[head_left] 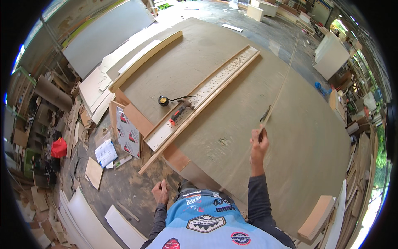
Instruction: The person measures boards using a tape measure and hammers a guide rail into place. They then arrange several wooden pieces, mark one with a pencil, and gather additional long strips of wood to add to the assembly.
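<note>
My right hand [259, 143] is closed, gripping a long thin wooden strip [285, 76] above a broad grey-brown panel [306, 137]. A slim dark object [264, 113] shows just beyond its fingertips; its kind is unclear. My left hand [161, 192] hangs low beside my body, fingers curled, near the panel's front corner; whatever they may hold is hidden. Across the panel lies a long white board [224, 76] with many small holes and wooden edges. A claw hammer [181, 112] with a red and black grip rests on it, and a tape measure [163, 101] sits alongside.
Curved yellowish board [147, 60] lies along the panel's far left edge. Papers [106, 153] and a loose wooden piece [94, 172] are on the floor at left. White boards [89, 220] lean at lower left. A wooden block [316, 218] stands at lower right.
</note>
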Available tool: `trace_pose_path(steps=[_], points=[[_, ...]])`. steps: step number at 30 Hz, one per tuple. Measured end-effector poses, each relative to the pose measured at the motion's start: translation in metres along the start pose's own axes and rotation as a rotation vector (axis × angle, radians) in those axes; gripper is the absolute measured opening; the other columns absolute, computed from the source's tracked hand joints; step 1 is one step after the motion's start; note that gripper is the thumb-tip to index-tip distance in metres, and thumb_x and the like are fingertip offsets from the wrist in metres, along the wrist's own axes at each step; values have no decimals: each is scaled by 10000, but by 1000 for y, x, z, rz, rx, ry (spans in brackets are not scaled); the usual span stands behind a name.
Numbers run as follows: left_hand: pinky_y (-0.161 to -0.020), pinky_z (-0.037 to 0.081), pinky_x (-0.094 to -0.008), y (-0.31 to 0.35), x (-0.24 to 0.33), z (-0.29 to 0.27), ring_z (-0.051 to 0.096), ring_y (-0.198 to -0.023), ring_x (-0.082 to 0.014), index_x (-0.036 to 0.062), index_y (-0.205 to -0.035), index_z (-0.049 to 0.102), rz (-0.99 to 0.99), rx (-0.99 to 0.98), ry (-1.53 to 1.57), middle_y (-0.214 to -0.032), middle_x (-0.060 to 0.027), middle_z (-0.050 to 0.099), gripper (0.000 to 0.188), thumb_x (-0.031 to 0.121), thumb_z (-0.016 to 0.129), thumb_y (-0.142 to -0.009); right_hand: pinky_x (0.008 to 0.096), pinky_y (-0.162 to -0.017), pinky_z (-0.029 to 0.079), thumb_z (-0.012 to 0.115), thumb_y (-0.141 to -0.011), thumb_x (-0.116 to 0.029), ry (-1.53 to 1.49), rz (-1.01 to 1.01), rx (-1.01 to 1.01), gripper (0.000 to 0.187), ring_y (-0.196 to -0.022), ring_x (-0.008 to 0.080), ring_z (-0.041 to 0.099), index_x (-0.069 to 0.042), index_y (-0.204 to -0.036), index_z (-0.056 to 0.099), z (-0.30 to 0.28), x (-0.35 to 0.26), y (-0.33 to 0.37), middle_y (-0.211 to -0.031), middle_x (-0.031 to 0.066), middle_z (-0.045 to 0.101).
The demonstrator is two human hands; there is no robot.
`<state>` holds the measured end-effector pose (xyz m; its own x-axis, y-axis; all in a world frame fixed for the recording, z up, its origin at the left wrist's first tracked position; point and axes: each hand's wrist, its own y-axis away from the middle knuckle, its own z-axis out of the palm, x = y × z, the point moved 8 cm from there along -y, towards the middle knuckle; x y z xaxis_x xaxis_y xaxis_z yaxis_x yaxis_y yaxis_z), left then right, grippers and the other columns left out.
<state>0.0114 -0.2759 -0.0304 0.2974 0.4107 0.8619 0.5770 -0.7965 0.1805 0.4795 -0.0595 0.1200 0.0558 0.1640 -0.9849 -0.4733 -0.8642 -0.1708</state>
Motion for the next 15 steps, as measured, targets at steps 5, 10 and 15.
trace_pose_path(steps=[5, 10, 15], points=[[-794, 519, -311, -28, 162, 59, 654, -916, -157, 4, -1163, 671, 348, -369, 158, -963, -67, 688, 362, 319, 633, -989, 222, -617, 436, 631, -1003, -240, -286, 155, -8, 268, -697, 51, 492, 4, -1115, 613, 61, 61, -20, -813, -23, 550], [-821, 536, -383, -24, 229, 105, 673, -940, -306, 47, -1263, 623, 716, -514, -203, -1004, -153, 671, 443, 339, 681, -936, 249, -610, 494, 627, -1008, -307, -373, 390, -23, 266, -672, 81, 550, -43, -984, 599, 121, 115, 6, -809, 17, 597], [-731, 509, -459, -60, 149, 132, 634, -876, -367, 94, -1213, 653, 697, -566, -464, -933, -171, 622, 376, 267, 705, -883, 275, -741, 570, 641, -995, -340, -411, 576, -183, 319, -830, 127, 643, -51, -1119, 588, 163, 155, 25, -960, 35, 632]])
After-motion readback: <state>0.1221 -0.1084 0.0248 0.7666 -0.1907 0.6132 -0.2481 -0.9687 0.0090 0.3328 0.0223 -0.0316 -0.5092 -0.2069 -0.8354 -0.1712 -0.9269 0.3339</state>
